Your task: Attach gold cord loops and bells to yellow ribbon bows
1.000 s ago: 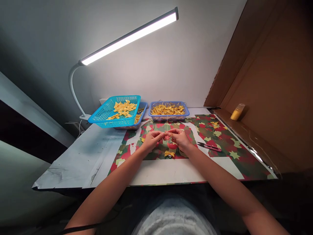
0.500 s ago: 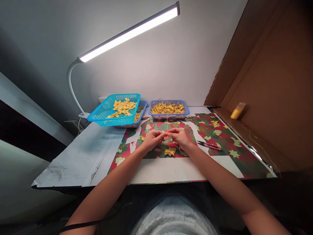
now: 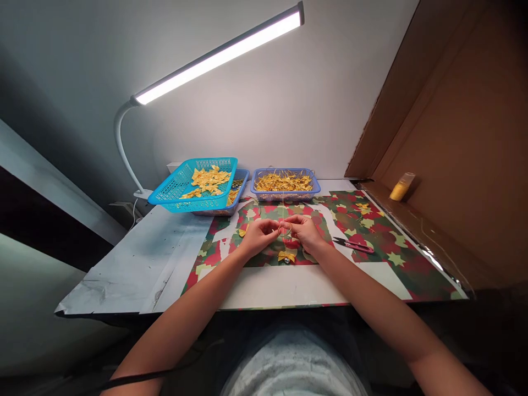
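Observation:
Both hands meet over the patterned sheet, fingertips almost touching. My left hand (image 3: pixel 260 236) pinches a thin gold cord (image 3: pixel 285 242), and my right hand (image 3: pixel 304 231) pinches it from the other side. Between the fingers the cord forms a small loop. One stretch of it runs up toward the basket behind; another runs down to a yellow ribbon bow (image 3: pixel 286 257) with a small silver bell at its centre, lying just below my hands. Another yellow piece (image 3: pixel 242 233) lies by my left wrist, partly hidden.
Pink-handled thread snips (image 3: pixel 355 246) lie to the right. Behind stand a turquoise basket (image 3: pixel 173 204) of yellow bows, propped on another basket, and a purple basket (image 3: pixel 284 196) of gold bows. A lamp (image 3: pixel 218 58) hangs overhead; a yellow-filled bottle (image 3: pixel 401 187) sits on the right ledge.
My fingertips have drawn slightly apart, and the cord loop between them shows more openly. The bow with the bell stays in place.

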Tool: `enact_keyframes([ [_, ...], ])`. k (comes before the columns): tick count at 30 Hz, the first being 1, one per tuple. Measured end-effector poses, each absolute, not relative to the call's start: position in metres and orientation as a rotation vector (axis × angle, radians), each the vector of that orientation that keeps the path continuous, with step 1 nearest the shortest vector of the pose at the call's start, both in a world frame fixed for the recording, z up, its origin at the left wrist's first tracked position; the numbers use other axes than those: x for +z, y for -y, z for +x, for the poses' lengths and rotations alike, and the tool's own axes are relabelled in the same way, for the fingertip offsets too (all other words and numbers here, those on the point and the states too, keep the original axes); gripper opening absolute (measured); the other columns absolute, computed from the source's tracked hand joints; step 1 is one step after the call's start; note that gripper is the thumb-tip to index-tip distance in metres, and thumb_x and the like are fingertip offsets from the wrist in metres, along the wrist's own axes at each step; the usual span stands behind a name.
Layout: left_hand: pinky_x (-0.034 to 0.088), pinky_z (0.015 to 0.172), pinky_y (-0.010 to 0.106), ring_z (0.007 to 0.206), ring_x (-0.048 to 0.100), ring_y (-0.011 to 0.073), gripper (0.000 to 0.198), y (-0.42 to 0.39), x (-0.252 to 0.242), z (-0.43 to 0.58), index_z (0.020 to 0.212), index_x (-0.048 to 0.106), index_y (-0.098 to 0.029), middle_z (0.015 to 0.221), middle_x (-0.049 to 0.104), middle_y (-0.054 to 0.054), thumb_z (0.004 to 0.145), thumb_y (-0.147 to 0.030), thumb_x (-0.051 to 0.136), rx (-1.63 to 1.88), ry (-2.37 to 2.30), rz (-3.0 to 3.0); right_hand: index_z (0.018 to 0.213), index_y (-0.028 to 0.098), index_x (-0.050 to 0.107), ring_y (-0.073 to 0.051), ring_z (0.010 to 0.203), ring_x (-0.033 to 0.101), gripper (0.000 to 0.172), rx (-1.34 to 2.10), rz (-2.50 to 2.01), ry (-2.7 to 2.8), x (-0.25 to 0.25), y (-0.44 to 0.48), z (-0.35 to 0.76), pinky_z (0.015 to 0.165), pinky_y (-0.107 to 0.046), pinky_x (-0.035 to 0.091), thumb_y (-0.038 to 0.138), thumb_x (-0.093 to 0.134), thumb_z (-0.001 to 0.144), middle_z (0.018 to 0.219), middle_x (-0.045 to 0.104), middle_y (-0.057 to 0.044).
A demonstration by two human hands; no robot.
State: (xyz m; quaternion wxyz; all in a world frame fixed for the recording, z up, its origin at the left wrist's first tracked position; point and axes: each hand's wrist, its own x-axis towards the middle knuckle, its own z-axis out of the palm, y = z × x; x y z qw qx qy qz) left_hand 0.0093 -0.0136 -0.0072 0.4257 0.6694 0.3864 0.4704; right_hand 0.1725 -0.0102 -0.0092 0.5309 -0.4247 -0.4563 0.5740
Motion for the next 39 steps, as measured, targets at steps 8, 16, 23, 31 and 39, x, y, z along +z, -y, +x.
enact_keyframes([
  [8, 0.043, 0.05, 0.023, 0.052, 0.056, 0.0118, 0.029, 0.017, -0.013, 0.017, 0.076, 0.071, -0.015, 0.063, 0.068, 0.003, 0.072, -0.044, 0.074, 1.394, -1.038, 1.636, 0.068, 0.02, 0.065, -0.007, 0.05, 0.04, 0.036, 1.354, -0.995, 1.01, -0.011, 0.012, 0.168, 0.043, -0.021, 0.033, 0.042, 0.085, 0.05, 0.064, 0.06, 0.004],
  [16, 0.042, 0.05, 0.024, 0.051, 0.053, 0.0112, 0.022, 0.02, -0.01, 0.016, 0.082, 0.074, -0.019, 0.067, 0.069, 0.002, 0.071, -0.038, 0.076, 1.507, -1.058, 1.745, 0.07, 0.02, 0.063, -0.005, 0.048, 0.039, 0.038, 1.429, -0.964, 0.947, -0.01, 0.017, 0.167, 0.043, -0.021, 0.031, 0.042, 0.087, 0.05, 0.067, 0.062, 0.004],
  [23, 0.043, 0.058, 0.027, 0.055, 0.052, 0.0131, 0.01, 0.023, -0.005, 0.014, 0.074, 0.075, -0.023, 0.064, 0.066, 0.002, 0.075, -0.032, 0.073, 1.596, -1.078, 1.912, 0.073, 0.021, 0.061, -0.006, 0.045, 0.042, 0.043, 1.541, -0.979, 0.893, -0.004, 0.021, 0.166, 0.042, -0.021, 0.03, 0.042, 0.088, 0.047, 0.059, 0.06, 0.005],
  [31, 0.043, 0.057, 0.026, 0.056, 0.053, 0.0137, 0.008, 0.023, -0.006, 0.012, 0.075, 0.075, -0.023, 0.066, 0.067, 0.002, 0.078, -0.029, 0.069, 1.584, -1.074, 2.036, 0.073, 0.022, 0.059, -0.005, 0.043, 0.038, 0.042, 1.596, -0.986, 0.825, -0.002, 0.023, 0.166, 0.043, -0.021, 0.034, 0.037, 0.087, 0.046, 0.057, 0.057, 0.007],
  [39, 0.044, 0.057, 0.026, 0.054, 0.054, 0.0132, 0.007, 0.022, -0.006, 0.012, 0.075, 0.074, -0.022, 0.068, 0.068, 0.002, 0.078, -0.026, 0.069, 1.599, -1.066, 2.125, 0.072, 0.022, 0.06, -0.006, 0.047, 0.044, 0.038, 1.589, -0.979, 0.793, -0.006, 0.02, 0.165, 0.045, -0.021, 0.038, 0.032, 0.087, 0.047, 0.062, 0.06, 0.005],
])
